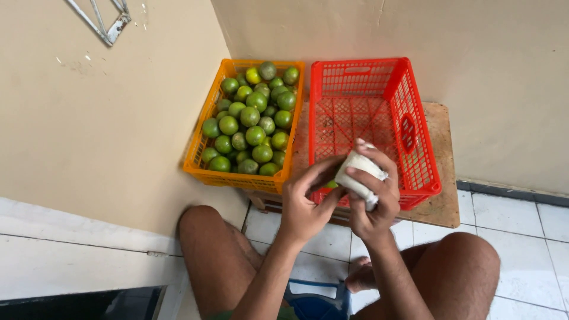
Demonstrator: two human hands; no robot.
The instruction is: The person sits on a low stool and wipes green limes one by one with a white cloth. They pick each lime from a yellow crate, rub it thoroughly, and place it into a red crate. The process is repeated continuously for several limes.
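Although most of it is hidden, a small green lime (332, 185) shows as a sliver at lower centre of the frame, pinched between the two hands. It sits directly left of and slightly below the white cloth (359, 172), and touches it. The cloth is a folded wad whose long axis runs from upper left to lower right, across the right hand (372, 198).

That right hand is closed around the cloth, fingers wrapped over its top and thumb side beneath, so the cloth is held firmly. The left hand (303, 204) meets it from the left of the frame, thumb and forefinger reaching toward the cloth's upper end, palm cupped against the lime. The left hand appears to carry the fruit, though how tightly it grips cannot be told. Both hands are equally close to the lime; the cloth lies on the right-hand side of it.

Behind the hands, at centre right, stands an empty red plastic crate (427, 169) on a wooden board (441, 207). To its left, touching it, an orange crate (198, 151) holds a heap of green limes (252, 118). Bare knees frame the tiled floor (515, 216) below.
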